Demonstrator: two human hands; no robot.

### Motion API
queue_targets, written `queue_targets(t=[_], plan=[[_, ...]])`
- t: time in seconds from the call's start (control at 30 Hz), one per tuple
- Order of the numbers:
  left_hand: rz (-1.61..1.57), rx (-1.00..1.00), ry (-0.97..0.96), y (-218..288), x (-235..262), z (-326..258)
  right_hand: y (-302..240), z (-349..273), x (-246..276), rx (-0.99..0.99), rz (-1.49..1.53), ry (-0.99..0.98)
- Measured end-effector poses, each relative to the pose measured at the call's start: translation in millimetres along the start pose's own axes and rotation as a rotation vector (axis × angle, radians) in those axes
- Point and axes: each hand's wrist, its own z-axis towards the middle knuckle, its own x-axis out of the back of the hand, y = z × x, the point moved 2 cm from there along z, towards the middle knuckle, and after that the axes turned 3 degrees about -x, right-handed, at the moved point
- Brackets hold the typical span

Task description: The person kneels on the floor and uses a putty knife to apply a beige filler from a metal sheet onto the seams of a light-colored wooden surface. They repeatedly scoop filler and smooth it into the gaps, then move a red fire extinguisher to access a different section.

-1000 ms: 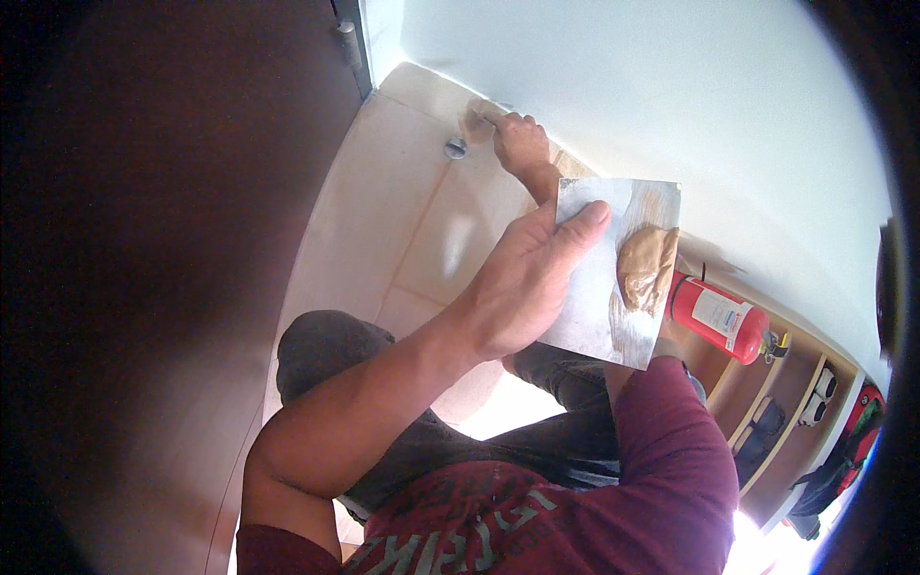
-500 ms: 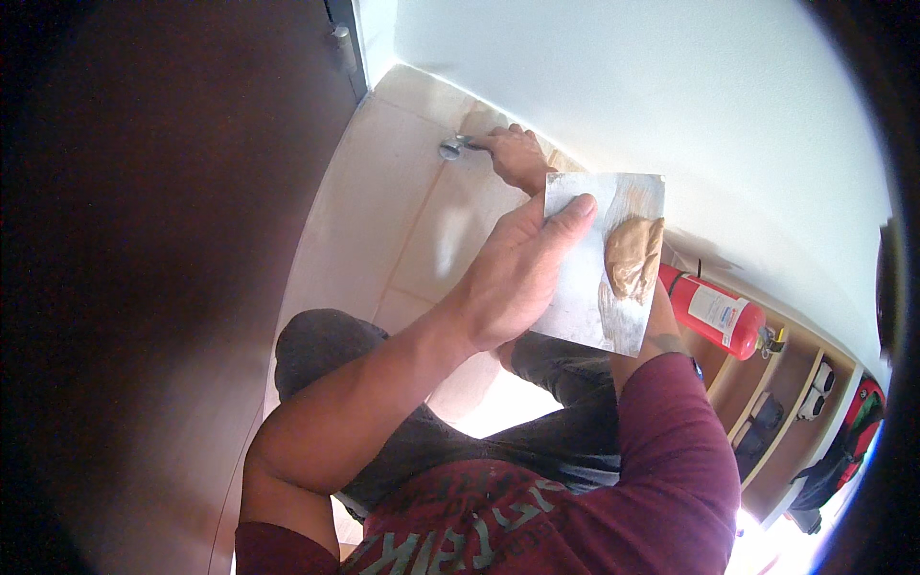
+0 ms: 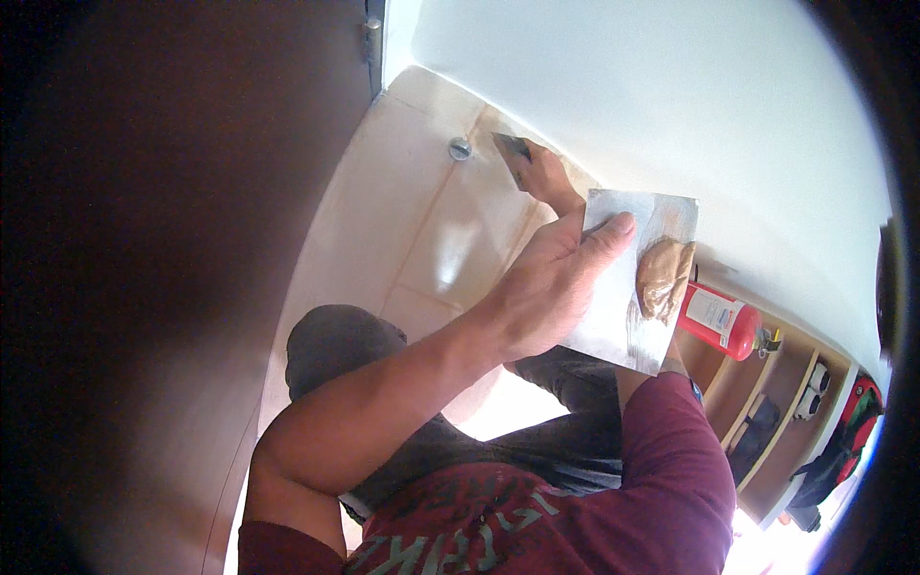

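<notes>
My left hand [image 3: 546,287] grips a flat rectangular metal plate [image 3: 606,311], its thumb on the upper face and its fingers hidden underneath. A lump of brown paste [image 3: 665,278] sits toward the plate's right side, with smears around it. Farther off, my right hand [image 3: 552,178] is closed on a putty knife [image 3: 509,159] with a thin dark-looking blade, low over the tiled floor [image 3: 402,182] beside the white wall [image 3: 594,86]. Left of the blade, a round metal doorstop [image 3: 460,149] stands on the floor. The plate hides part of my right forearm.
A dark brown door [image 3: 172,240] fills the left side. On the right are a red fire extinguisher [image 3: 719,321] and a wooden shelf [image 3: 757,383] holding shoes. A red and black bag [image 3: 848,441] lies beyond it. My bent knee [image 3: 340,350] rises at the left.
My right hand and the putty knife have shifted right, away from the doorstop, and the blade has turned. The left hand has carried the plate right and slightly nearer.
</notes>
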Motion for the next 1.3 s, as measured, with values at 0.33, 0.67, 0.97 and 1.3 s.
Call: queue_targets(t=[0.33, 0.67, 0.97, 1.3], plan=[[-0.007, 0.028, 0.004, 10.5, -2.3, -9.1, -66.0, 8.9, -31.0, 0.401, -0.289, 0.167], [-0.084, -0.047, 0.07, 32.3, 8.0, -30.7, -153.9, 56.8, -91.3, 0.412, -0.627, 0.168], [-0.141, -0.07, 0.204, 39.2, -1.9, -49.9, -148.4, 60.3, -116.6, 0.53, -0.598, 0.107], [-0.161, -0.07, 0.146, 33.1, -0.9, -45.7, -143.4, 82.4, -87.3, 0.582, -0.642, 0.239]])
